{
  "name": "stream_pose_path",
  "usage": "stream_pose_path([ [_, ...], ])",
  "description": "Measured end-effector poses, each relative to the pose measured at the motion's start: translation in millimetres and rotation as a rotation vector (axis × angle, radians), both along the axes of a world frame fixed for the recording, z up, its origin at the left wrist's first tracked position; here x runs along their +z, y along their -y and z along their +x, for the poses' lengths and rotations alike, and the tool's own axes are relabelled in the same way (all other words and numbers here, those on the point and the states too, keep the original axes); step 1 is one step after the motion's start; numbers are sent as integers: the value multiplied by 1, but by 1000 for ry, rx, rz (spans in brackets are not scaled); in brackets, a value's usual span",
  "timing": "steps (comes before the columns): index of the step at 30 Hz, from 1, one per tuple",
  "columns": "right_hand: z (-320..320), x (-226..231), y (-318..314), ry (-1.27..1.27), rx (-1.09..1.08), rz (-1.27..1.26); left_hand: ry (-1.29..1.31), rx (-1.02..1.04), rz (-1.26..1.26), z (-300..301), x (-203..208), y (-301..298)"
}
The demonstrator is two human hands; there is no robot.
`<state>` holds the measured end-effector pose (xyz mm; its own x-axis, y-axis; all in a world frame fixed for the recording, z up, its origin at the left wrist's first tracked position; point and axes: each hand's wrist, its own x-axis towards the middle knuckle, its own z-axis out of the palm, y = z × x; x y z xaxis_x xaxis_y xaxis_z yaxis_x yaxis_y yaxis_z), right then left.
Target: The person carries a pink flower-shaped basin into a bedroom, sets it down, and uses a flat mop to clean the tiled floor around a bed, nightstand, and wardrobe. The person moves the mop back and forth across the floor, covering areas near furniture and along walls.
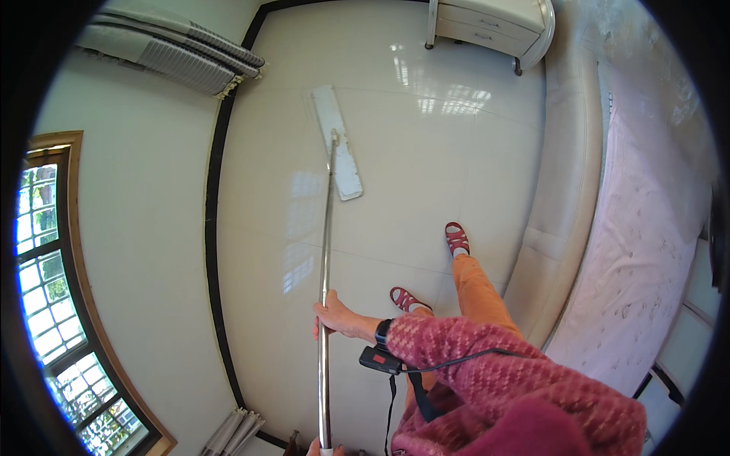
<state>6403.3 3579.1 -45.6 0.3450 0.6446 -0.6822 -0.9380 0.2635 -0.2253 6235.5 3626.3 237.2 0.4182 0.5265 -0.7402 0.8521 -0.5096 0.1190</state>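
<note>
A flat mop (pixel 326 235) with a long shiny metal pole slants away from me over the floor. Its white rectangular head (pixel 346 163) lies flat on the tiles. My right hand (pixel 340 315), in a pink knitted sleeve with a dark band at the wrist, is closed around the middle of the pole. At the lower edge my left hand (pixel 325 450) shows only in part, its fingers wrapped about the pole's near end. A black box (pixel 380 360) with a cable hangs beneath my right wrist.
Pale glossy tiles (pixel 395 220) meet a black skirting (pixel 213 228) along the left wall. Bunched grey curtains (pixel 171 49) hang at upper left, beside a barred window (pixel 57 289). A white drawer cabinet (pixel 487 30) stands far off. On the right is a padded bed frame (pixel 559 228) with pink bedding (pixel 631 228).
</note>
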Motion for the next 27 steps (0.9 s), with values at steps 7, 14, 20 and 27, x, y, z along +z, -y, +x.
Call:
stream_pose_path([
  [7,4,3,95,-103,-233,-143,-183,-237,-109,41,0,-2],
  [14,115,-77,273,50,-446,-563,29,-444,-461,175,-138,84],
  [20,227,-116,336,109,-470,-633,84,-195,-593,266,-179,146],
  [27,288,-129,325,197,-223,-749,165,167,-718,277,-199,164],
])
